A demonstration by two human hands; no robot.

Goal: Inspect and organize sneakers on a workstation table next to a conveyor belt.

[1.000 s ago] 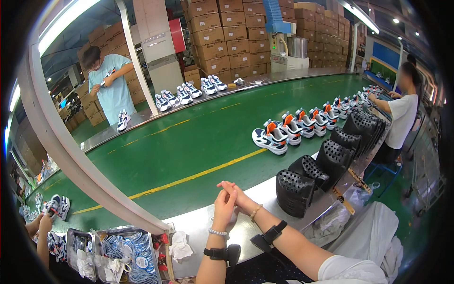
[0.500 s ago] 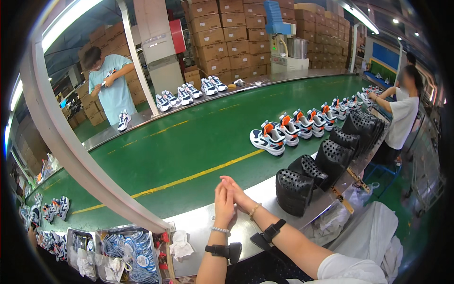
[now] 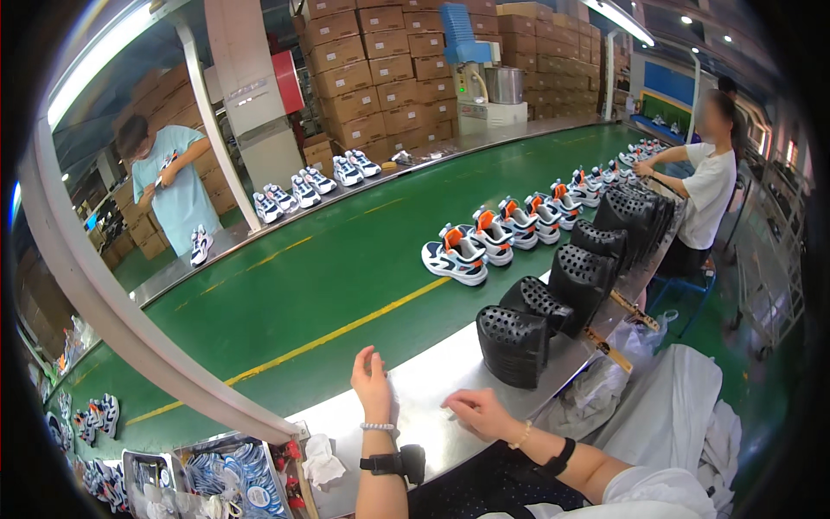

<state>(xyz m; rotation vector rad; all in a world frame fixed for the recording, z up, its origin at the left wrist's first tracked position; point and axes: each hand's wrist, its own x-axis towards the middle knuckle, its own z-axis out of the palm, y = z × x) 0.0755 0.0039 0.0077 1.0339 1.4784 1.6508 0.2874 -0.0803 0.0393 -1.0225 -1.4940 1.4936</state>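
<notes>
My left hand (image 3: 370, 379) is raised at the near edge of the green conveyor belt (image 3: 320, 303), its fingers stretched upward and nothing in it. To its right, my right hand (image 3: 481, 412) hovers over the metal worktop (image 3: 424, 381). Its fingers are loosely bent toward the left, with no object visible in them. The two hands are apart. Nearest to my right hand is a stack of black perforated clog-like pieces (image 3: 512, 346). Beyond them, a white and navy sneaker (image 3: 455, 258) with an orange lining heads a row of similar sneakers on the belt.
A white post (image 3: 147, 333) slants across the left side. Below it are a tray of blue-and-white pieces (image 3: 281, 476) and a crumpled white tissue (image 3: 322, 460). More sneakers (image 3: 348, 169) line the far ledge. One co-worker (image 3: 177, 186) stands across the belt, another (image 3: 713, 186) at far right.
My hands, pressed together before, have separated. The left has moved left and down; the right has drawn back toward me over the worktop. The whole view has shifted slightly.
</notes>
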